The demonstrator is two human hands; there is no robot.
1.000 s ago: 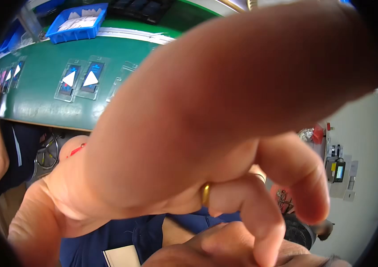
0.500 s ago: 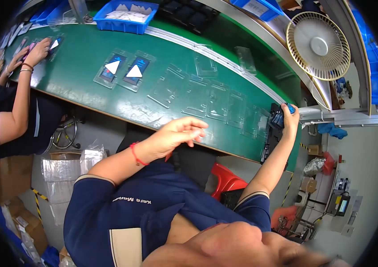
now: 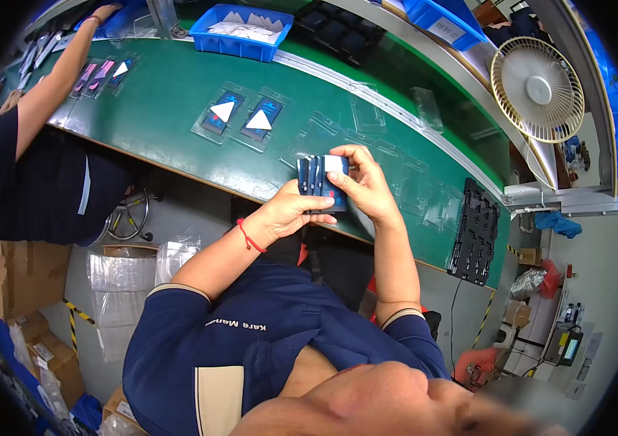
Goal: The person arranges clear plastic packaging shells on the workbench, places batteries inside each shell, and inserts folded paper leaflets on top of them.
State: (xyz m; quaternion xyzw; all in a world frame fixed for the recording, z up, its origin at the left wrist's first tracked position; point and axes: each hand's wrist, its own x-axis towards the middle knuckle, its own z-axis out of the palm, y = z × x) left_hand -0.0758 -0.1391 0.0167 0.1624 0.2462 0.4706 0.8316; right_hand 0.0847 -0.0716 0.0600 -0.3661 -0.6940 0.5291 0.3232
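My left hand [image 3: 291, 208] and my right hand [image 3: 367, 185] both grip a fanned stack of dark blue flat rectangular packs [image 3: 335, 190] above the table's near edge. The front pack has a white patch and a small red mark; their exact kind is unclear. My left thumb lies across the front, and my right fingers hold the upper right side. Behind my hands lie several clear plastic trays [image 3: 412, 185]. To the left, two dark blue packs with white triangles, one pack [image 3: 223, 111] and another pack [image 3: 261, 118], rest in clear trays.
A black slotted tray [image 3: 475, 231] lies at the table's right end. A blue bin [image 3: 240, 30] with white pieces stands at the back. A fan [image 3: 536, 89] is at upper right. A co-worker's arm [image 3: 58, 80] reaches toward a blue bin at far left.
My right hand has come from the black tray at the right to the middle, bringing the packs. My left hand has closed on them too. The co-worker's arm has moved up and back.
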